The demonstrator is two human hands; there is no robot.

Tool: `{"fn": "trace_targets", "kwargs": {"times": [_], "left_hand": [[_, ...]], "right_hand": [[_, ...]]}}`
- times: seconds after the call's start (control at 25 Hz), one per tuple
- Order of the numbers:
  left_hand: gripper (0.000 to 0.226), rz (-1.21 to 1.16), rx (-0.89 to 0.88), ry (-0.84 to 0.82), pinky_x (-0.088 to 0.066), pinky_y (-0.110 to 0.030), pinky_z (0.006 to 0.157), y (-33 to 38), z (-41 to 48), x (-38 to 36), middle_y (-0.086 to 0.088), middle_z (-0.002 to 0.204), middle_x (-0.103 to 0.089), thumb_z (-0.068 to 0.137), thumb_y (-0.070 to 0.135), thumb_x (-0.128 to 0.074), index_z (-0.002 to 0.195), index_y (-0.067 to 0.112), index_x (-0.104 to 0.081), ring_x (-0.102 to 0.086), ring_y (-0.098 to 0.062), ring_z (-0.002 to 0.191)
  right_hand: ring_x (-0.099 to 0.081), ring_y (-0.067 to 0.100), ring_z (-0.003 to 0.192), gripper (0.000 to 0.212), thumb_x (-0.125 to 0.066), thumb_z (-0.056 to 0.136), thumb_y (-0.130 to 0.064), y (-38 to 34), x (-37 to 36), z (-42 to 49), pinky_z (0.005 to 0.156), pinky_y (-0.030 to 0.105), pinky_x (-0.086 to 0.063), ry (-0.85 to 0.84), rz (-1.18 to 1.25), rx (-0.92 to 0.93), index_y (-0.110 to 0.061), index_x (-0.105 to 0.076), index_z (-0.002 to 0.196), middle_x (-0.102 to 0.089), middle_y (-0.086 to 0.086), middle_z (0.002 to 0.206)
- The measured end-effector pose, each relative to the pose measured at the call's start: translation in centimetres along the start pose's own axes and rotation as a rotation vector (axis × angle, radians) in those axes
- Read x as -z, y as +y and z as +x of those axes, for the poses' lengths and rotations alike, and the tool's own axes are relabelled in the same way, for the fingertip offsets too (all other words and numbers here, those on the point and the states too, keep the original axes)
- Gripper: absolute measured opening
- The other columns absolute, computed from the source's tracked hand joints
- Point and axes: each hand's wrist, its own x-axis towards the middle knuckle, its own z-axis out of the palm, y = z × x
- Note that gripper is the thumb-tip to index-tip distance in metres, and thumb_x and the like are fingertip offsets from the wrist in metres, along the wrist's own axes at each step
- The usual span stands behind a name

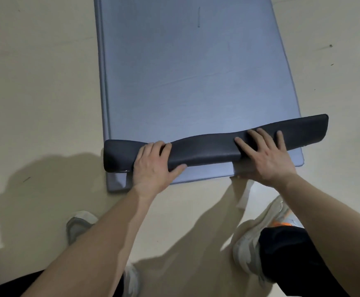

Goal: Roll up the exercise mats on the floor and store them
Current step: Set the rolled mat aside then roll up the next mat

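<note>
A blue-grey exercise mat [187, 71] lies flat on the beige floor and runs away from me to the top of the view. Its near end is folded over into a short dark roll [207, 146], showing the mat's black underside, and the roll lies across the mat's width. My left hand [153, 161] grips the roll's left part, thumb under its near side and fingers over the top. My right hand [265, 153] presses flat on the right part with fingers spread. A second blue mat layer [117, 183] shows beneath at the near left corner.
A white strap [245, 194] trails from the mat's near edge onto the floor by my right foot. My two light sneakers [247, 249] stand just behind the mat. Bare beige floor [41, 82] lies on both sides.
</note>
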Motion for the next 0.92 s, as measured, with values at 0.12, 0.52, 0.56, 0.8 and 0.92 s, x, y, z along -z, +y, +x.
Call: {"fn": "trace_targets", "kwargs": {"times": [0.12,0.52,0.56,0.8,0.92], "left_hand": [[0.069,0.051,-0.058,-0.093,-0.051,-0.043,0.093,-0.6,-1.4,0.3,-0.011,0.114,-0.064,0.078,0.055,-0.076,0.123,0.004,-0.064,-0.062,-0.032,0.099],[0.045,-0.039,0.141,-0.557,-0.039,-0.038,0.076,-4.5,-2.3,8.5,-0.009,0.109,-0.069,0.105,0.055,-0.032,0.122,0.019,-0.054,-0.060,-0.030,0.095],[0.044,-0.067,0.167,-0.620,-0.039,-0.038,0.076,-4.9,-1.7,8.7,-0.008,0.108,-0.069,0.104,0.057,-0.031,0.119,0.022,-0.054,-0.058,-0.029,0.091],[0.052,0.034,0.018,-0.083,-0.042,-0.047,0.094,-1.0,-2.1,4.5,-0.006,0.115,-0.066,0.092,0.059,-0.049,0.123,0.019,-0.064,-0.060,-0.032,0.104],[0.082,0.076,-0.123,-0.220,-0.029,-0.054,0.116,-0.9,-2.9,2.2,-0.011,0.144,-0.052,0.086,0.067,-0.055,0.149,0.015,-0.045,-0.046,-0.036,0.134]], "right_hand": [[-0.040,0.031,0.138,0.065,-0.063,0.095,-0.044,-0.7,0.1,0.8,0.117,0.062,-0.022,0.001,0.004,-0.002,-0.026,-0.040,0.153,-0.051,0.009,0.142],[-0.053,0.028,0.076,0.053,-0.024,0.102,-0.067,-5.4,6.2,-1.2,0.069,0.037,-0.035,-0.204,0.256,-0.037,-0.024,-0.046,0.081,-0.064,0.002,0.084],[-0.052,0.028,0.075,0.056,-0.024,0.101,-0.069,-5.7,6.1,-0.7,0.067,0.037,-0.036,-0.229,0.263,-0.054,-0.024,-0.048,0.079,-0.062,0.002,0.081],[-0.053,0.027,0.084,0.060,-0.029,0.098,-0.076,-4.8,6.3,5.5,0.073,0.037,-0.039,-0.414,0.264,-0.073,-0.028,-0.064,0.090,-0.059,-0.001,0.089],[-0.055,0.028,0.086,0.050,-0.041,0.099,-0.069,-5.3,6.0,6.4,0.075,0.038,-0.041,-0.219,0.267,-0.098,-0.024,-0.061,0.091,-0.064,0.003,0.093]]}}
